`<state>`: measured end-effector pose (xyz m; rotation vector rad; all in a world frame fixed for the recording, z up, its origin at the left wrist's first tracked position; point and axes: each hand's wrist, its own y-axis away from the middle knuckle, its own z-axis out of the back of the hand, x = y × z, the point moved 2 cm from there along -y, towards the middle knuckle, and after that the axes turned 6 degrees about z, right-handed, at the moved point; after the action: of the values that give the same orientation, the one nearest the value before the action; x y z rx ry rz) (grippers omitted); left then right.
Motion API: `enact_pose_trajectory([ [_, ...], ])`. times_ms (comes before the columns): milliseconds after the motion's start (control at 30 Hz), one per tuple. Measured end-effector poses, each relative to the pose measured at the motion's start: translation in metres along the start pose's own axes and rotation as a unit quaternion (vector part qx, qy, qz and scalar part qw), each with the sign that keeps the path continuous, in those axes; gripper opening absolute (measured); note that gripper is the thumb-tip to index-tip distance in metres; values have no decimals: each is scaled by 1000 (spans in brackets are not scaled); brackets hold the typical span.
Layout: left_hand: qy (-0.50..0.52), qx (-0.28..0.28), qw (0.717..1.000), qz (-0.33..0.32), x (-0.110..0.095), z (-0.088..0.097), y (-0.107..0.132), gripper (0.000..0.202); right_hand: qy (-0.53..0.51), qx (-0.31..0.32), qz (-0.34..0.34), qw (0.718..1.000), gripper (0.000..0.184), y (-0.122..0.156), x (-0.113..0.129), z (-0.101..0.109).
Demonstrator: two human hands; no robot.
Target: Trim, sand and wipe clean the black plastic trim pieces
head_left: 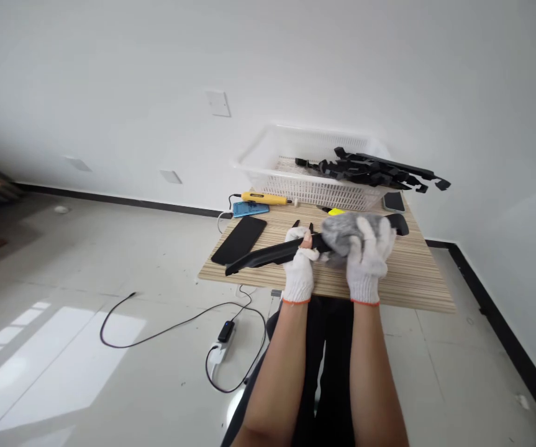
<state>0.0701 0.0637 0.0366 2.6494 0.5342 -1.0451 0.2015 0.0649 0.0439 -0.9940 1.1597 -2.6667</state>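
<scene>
A long black plastic part [268, 253] lies crosswise above the table's front half, its left end tilted lower. My left hand [301, 264], in a white knit glove with the thumb tip bare, grips the part near its middle. My right hand [369, 257], also gloved, is closed on a grey fluffy cloth [345, 231] wrapped against the part's right half. The far right end of the part sticks out past the cloth. Some of the part is hidden under the cloth and fingers.
On the wood-grain table [402, 282] stands a white plastic basket [268, 177] with several black parts [374, 171] jutting over its right side. A yellow electric tool [264, 198], a blue device [250, 209], a black phone-like slab [240, 240] and another phone [394, 202] lie around. Cables [169, 330] trail across the floor.
</scene>
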Motion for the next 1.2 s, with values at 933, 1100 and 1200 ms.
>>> enact_pose_trajectory([
  [933,-73,75,994,30,7,4,-4,32,-218,-55,-333,916,84,7,-14,-17],
  [1100,-56,89,993,49,3,0,-3,36,-188,-82,-294,933,85,1,-10,-5],
  [1200,-52,83,993,68,-4,3,-1,39,-180,-91,-265,943,94,-1,-15,-1],
])
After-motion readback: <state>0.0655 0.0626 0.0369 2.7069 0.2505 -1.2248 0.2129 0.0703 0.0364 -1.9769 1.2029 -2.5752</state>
